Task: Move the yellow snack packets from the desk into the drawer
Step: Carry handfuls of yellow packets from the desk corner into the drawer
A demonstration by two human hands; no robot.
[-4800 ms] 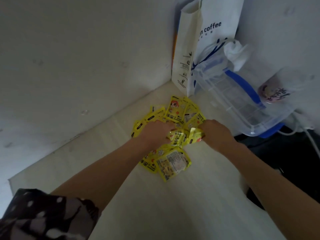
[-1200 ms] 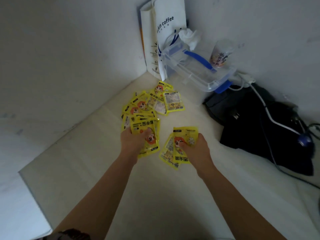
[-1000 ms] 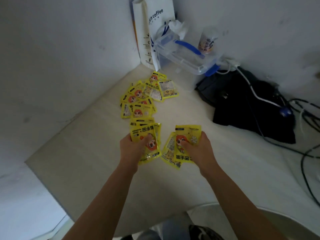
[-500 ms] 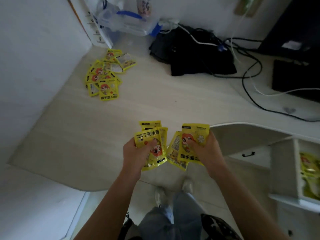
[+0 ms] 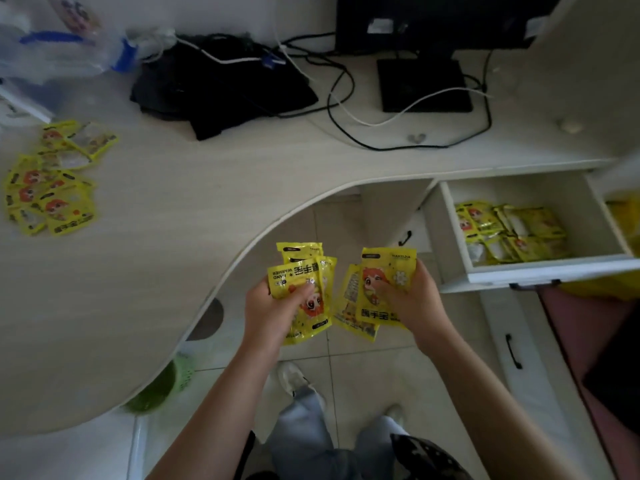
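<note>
Your left hand [image 5: 273, 308]: grips a fanned bunch of yellow packets [image 5: 304, 282].
Your right hand [image 5: 414, 299]: clasps a second bunch [image 5: 375, 289].
Drawer [image 5: 540, 270]: open, packets inside.
Worktop [image 5: 173, 209]: remaining pile [image 5: 52, 181] far left.

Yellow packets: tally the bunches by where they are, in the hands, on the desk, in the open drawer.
In hands: 2, left-hand bunch and right-hand bunch
Desk pile: 1
Drawer pile: 1
Total: 4
</note>
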